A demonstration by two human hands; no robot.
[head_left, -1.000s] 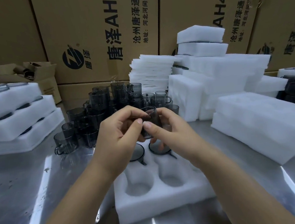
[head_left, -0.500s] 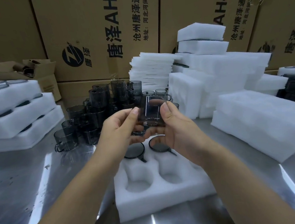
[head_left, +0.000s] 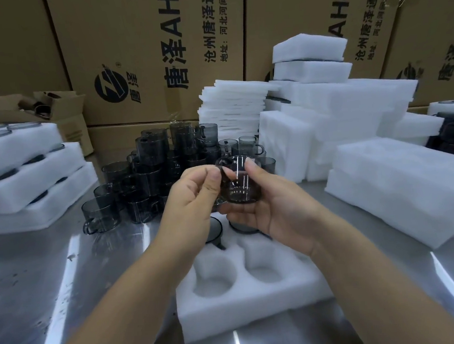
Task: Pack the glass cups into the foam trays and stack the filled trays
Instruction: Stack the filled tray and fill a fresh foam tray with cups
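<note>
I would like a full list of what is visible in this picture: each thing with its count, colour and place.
held cup: one, smoky grey, lifted at centre
front tray: one, white, below the held cup; far two pockets filled, near two empty
loose cups: many, smoky grey, piled behind the front tray
filled trays: three, white, stacked at left
foam pile: count unclear, white, right rear
boxes: several, brown, along the back
table: one, shiny metal, under everything
left hand: one, grips the held cup
right hand: one, grips the held cup
</note>
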